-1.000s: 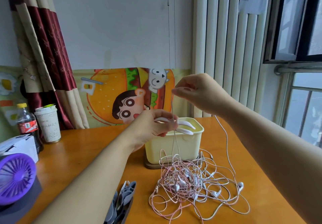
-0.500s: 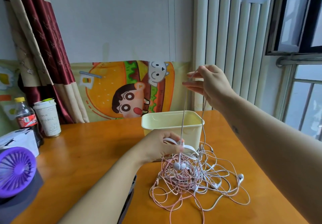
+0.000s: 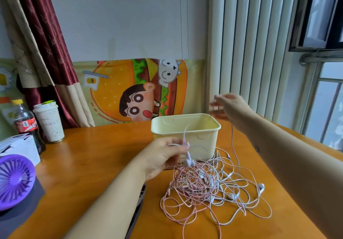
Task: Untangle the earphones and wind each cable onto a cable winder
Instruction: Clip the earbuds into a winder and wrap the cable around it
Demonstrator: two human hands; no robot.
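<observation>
We find the earphones (image 3: pixel 213 188) mostly tangled on the bench (image 3: pixel 92 164); none appears wound yet. The left hand (image 3: pixel 161 157) pinches one pink cable (image 3: pixel 184 135). The raised right hand (image 3: pixel 230 107) is blurred, so we cannot tell its grip.

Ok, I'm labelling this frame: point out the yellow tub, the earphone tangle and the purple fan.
yellow tub (image 3: pixel 206 143), head view, front wall
earphone tangle (image 3: pixel 202 187), head view, middle of the heap
purple fan (image 3: pixel 15 180), head view, centre of its grille
</observation>
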